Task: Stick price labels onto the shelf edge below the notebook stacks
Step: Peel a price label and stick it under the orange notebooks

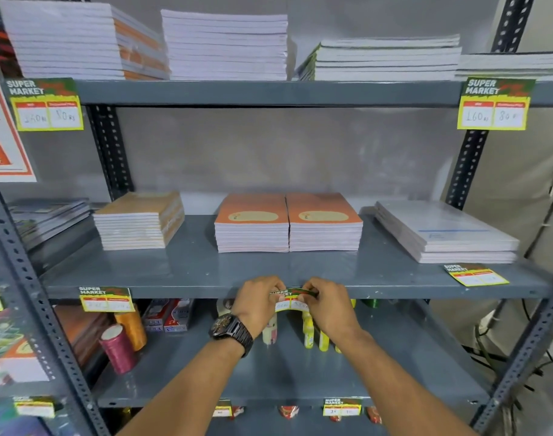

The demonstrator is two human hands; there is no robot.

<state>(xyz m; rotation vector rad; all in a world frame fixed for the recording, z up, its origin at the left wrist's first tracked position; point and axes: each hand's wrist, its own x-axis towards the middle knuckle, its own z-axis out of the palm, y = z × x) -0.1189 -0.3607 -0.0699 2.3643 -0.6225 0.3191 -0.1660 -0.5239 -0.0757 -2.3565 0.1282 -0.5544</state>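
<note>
A green and yellow price label is pinched between my left hand and my right hand, right against the front edge of the middle grey shelf. It sits below two orange notebook stacks. The label bows outward between my fingers. Another label is stuck on the same edge at the left, below a tan notebook stack. A loose label lies flat on the shelf in front of a white notebook stack at the right.
The top shelf holds several tall notebook stacks and has two labels on its edge. Below my hands stand thread spools, yellow bottles and boxes. Slotted metal uprights frame the shelves. A sale poster hangs at left.
</note>
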